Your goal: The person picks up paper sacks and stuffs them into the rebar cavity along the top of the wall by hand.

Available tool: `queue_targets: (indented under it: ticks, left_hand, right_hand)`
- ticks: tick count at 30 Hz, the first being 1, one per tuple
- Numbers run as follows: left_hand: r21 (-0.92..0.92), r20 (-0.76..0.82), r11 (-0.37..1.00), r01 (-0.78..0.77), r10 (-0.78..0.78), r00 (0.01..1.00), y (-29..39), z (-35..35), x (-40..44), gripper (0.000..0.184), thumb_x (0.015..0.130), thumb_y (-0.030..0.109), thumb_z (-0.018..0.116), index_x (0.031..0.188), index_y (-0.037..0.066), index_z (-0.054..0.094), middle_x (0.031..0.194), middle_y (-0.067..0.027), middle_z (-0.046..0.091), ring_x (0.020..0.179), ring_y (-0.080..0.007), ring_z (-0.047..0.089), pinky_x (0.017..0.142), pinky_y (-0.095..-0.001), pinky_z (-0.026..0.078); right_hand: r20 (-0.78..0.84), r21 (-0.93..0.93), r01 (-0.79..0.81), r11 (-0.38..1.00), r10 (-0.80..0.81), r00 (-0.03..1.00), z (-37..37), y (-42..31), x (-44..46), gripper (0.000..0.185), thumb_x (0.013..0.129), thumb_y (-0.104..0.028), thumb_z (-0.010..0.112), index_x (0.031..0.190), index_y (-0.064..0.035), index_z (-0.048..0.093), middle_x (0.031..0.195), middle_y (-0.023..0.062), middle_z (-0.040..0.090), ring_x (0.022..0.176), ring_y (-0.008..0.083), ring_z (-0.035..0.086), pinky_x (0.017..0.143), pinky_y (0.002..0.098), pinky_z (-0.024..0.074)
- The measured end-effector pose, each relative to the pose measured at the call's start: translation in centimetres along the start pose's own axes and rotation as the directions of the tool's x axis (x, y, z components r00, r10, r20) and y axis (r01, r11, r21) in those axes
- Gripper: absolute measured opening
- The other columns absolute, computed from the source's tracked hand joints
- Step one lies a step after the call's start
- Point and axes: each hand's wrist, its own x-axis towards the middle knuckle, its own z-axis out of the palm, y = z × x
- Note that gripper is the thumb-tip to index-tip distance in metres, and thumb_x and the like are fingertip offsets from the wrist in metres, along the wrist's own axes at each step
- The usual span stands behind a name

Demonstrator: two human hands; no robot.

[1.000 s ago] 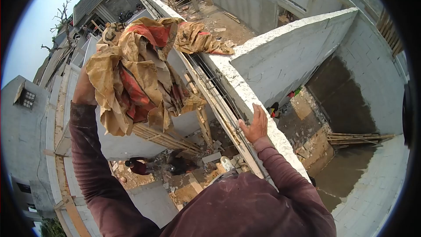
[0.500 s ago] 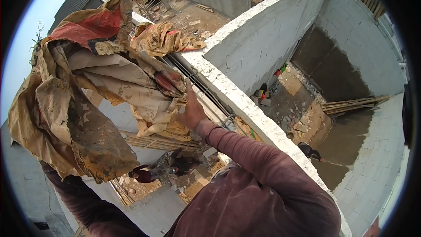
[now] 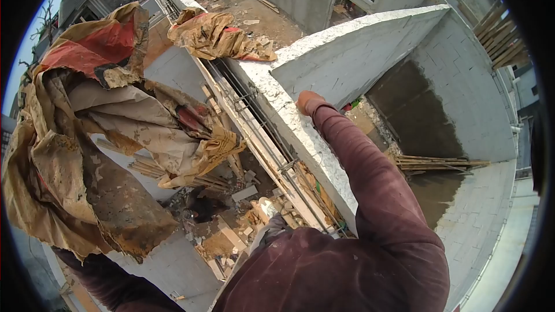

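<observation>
A large torn paper sack (image 3: pixel 110 133), brown with red patches and crusted with dirt, is held up in the air on the left. My left hand is hidden behind it; only the left sleeve (image 3: pixel 110 280) shows, running up to the sack, which has no other visible support. My right hand (image 3: pixel 312 103) is apart from the sack, with fingers curled at the edge of the rough white wall top (image 3: pixel 263 81), close to where two walls meet. Another crumpled paper piece (image 3: pixel 222 37) lies over the wall top ahead of it.
Steel rebar (image 3: pixel 248 104) and a wooden board (image 3: pixel 231 104) run along the wall. Far below on the left are rubble (image 3: pixel 245 193) and bamboo poles (image 3: pixel 153 167). To the right, more poles (image 3: pixel 439 163) lean inside a deep room with a dark wet wall patch (image 3: pixel 413 101).
My right hand has let go of the sack and moved right to the wall's edge. The sack has shifted slightly left and down, and the view has turned a little.
</observation>
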Motion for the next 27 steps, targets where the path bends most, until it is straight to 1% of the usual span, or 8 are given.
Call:
queue_targets:
  ticks: [5,7,10,15,17,19,21,27]
  left_hand:
    - [-0.019,-0.031,0.998,0.059,-0.060,0.998,-3.0,-0.3,-2.0,0.035,0.106,0.027,0.052,0.130,0.002,0.059,0.120,-0.0088,0.068,0.100,-0.0166,0.070,0.087,-0.0325,0.060]
    - [-0.031,-0.042,0.997,0.068,-0.069,0.997,-3.6,-1.1,-2.2,0.035,0.106,0.027,0.052,0.130,0.002,0.059,0.120,-0.0088,0.068,0.100,-0.0166,0.070,0.087,-0.0325,0.060]
    - [-0.044,-0.050,0.996,0.080,-0.082,0.995,-4.4,-1.4,-1.8,0.036,0.106,0.027,0.051,0.130,0.002,0.059,0.119,-0.0088,0.068,0.099,-0.0166,0.070,0.087,-0.0325,0.060]
    - [-0.043,-0.047,0.996,0.076,-0.078,0.996,-4.8,-1.1,-0.3,0.036,0.106,0.028,0.051,0.130,0.002,0.059,0.119,-0.0089,0.069,0.099,-0.0166,0.070,0.087,-0.0326,0.061]
    - [-0.045,-0.048,0.996,0.079,-0.082,0.996,-5.2,-0.9,-0.5,0.036,0.106,0.028,0.051,0.130,0.002,0.059,0.119,-0.0089,0.069,0.099,-0.0166,0.071,0.088,-0.0326,0.061]
    - [-0.042,-0.047,0.995,0.088,-0.090,0.995,-5.6,-0.9,-1.2,0.036,0.106,0.029,0.051,0.130,0.002,0.059,0.119,-0.0089,0.069,0.099,-0.0167,0.071,0.088,-0.0326,0.061]
    - [-0.055,-0.065,0.993,0.100,-0.104,0.992,-6.2,-1.7,-2.4,0.036,0.107,0.029,0.051,0.129,0.002,0.059,0.119,-0.0089,0.069,0.099,-0.0167,0.071,0.088,-0.0326,0.061]
    - [-0.064,-0.077,0.990,0.125,-0.129,0.989,-7.0,-2.5,-2.9,0.037,0.107,0.030,0.051,0.129,0.002,0.060,0.118,-0.0090,0.069,0.099,-0.0167,0.071,0.088,-0.0326,0.061]
  right_hand:
    - [-0.103,0.218,0.128,0.967,-0.108,0.989,0.1,-2.9,0.6,0.030,0.096,-0.032,0.062,0.104,-0.0067,0.076,0.107,0.0188,0.075,0.106,0.0391,0.069,0.090,0.0470,0.0537]
    - [-0.062,0.006,0.373,0.928,-0.372,0.926,-0.5,-4.7,-4.6,0.026,0.094,-0.029,0.062,0.098,-0.0070,0.075,0.103,0.0193,0.074,0.102,0.0393,0.069,0.089,0.0482,0.0537]
    - [-0.022,-0.137,0.324,0.936,-0.330,0.944,0.5,-0.9,-5.6,0.026,0.095,-0.027,0.060,0.099,-0.0068,0.075,0.104,0.0213,0.073,0.103,0.0386,0.069,0.090,0.0482,0.0543]
    - [-0.301,-0.061,0.155,0.986,-0.166,0.939,-1.7,-1.8,-1.6,0.027,0.095,-0.023,0.056,0.099,-0.0056,0.077,0.102,0.0210,0.075,0.096,0.0371,0.072,0.087,0.0476,0.0565]
    - [-0.318,-0.042,0.337,0.941,-0.332,0.888,-1.1,-5.8,-1.7,0.022,0.092,-0.022,0.060,0.094,-0.0064,0.075,0.094,0.0196,0.074,0.091,0.0384,0.072,0.083,0.0499,0.0564]
    - [-0.076,-0.252,0.527,0.812,-0.559,0.826,0.1,-7.6,-3.9,0.023,0.090,-0.019,0.058,0.093,-0.0052,0.076,0.093,0.0203,0.074,0.092,0.0380,0.072,0.083,0.0494,0.0568]
    - [0.158,-0.359,0.525,0.771,-0.505,0.849,0.5,-6.1,-6.8,0.029,0.094,-0.017,0.053,0.100,-0.0050,0.079,0.105,0.0194,0.076,0.101,0.0358,0.073,0.089,0.0470,0.0577]
    - [-0.270,-0.141,0.119,0.983,-0.154,0.950,-1.6,0.2,-1.4,0.026,0.095,-0.024,0.057,0.097,-0.0063,0.075,0.098,0.0219,0.074,0.098,0.0376,0.072,0.086,0.0496,0.0560]
